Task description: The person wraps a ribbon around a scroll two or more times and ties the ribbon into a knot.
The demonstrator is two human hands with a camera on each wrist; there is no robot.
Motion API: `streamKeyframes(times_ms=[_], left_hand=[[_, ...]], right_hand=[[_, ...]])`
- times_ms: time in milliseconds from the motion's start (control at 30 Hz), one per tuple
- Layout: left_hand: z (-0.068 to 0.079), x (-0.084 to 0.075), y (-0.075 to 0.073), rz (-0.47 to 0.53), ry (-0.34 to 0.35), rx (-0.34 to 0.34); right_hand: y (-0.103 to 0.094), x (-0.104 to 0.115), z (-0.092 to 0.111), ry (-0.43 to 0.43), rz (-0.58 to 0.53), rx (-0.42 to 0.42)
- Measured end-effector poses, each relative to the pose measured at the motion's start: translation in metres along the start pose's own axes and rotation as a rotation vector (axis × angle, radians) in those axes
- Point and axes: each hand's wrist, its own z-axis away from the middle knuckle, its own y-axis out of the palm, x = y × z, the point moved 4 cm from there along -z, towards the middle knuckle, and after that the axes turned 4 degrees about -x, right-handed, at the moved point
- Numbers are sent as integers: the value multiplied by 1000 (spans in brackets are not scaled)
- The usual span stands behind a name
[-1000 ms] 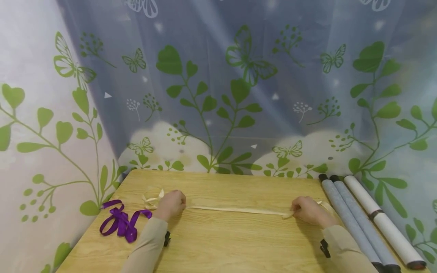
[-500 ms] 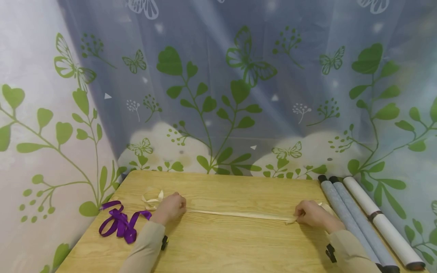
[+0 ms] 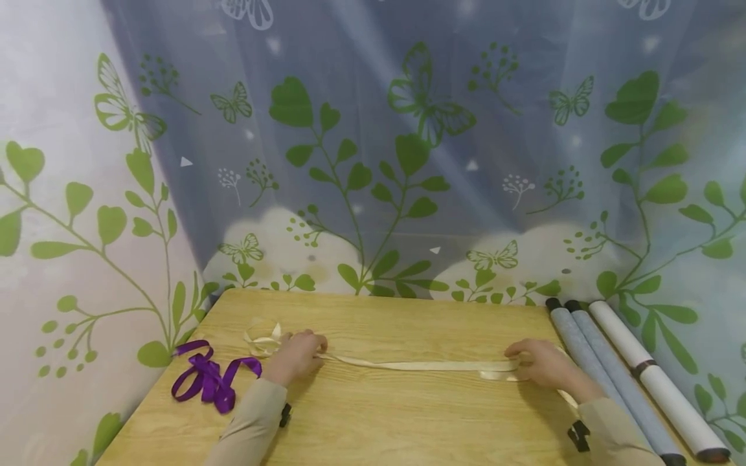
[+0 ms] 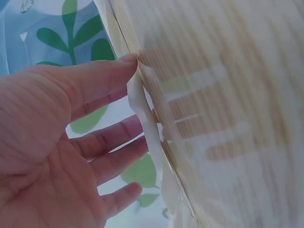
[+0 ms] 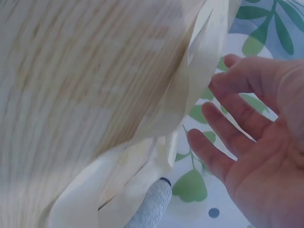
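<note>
A cream ribbon [image 3: 419, 366] lies stretched in a slightly slack line across the wooden table, its left end bunched in loops and a short tail folded back at its right. My left hand [image 3: 294, 357] is at the left part of the ribbon. The left wrist view shows the thumb tip against the cream ribbon [image 4: 151, 135], the other fingers spread and fairly straight. Over the ribbon's right part is my right hand [image 3: 544, 367]. In the right wrist view its relaxed fingers are beside the twisted cream ribbon [image 5: 178, 99], not curled round it.
A loosely looped purple ribbon [image 3: 204, 382] lies at the table's left. Along the right edge are two grey rolls [image 3: 606, 375] and a white roll [image 3: 670, 395] with a dark band. A leaf-patterned curtain [image 3: 361, 162] hangs behind the wooden table [image 3: 396, 421].
The ribbon has gone from taut to slightly slack. Fingers of both hands have loosened from it, and the right hand has shifted a little to the right.
</note>
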Motion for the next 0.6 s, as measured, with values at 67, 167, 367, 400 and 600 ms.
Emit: streamKeyframes(times_ms=[67, 167, 367, 400, 600], left_hand=[[0, -3, 1, 18, 4, 3], [1, -6, 2, 48, 7, 8], [3, -9, 5, 46, 2, 1], [3, -9, 5, 47, -1, 3], [3, -12, 4, 44, 6, 5]], right_hand=[[-4, -5, 3, 36, 16, -38], [-12, -14, 8, 84, 63, -113], [-29, -29, 23, 71, 154, -221], [-32, -31, 26, 73, 180, -220], [-42, -50, 44, 188, 311, -157]])
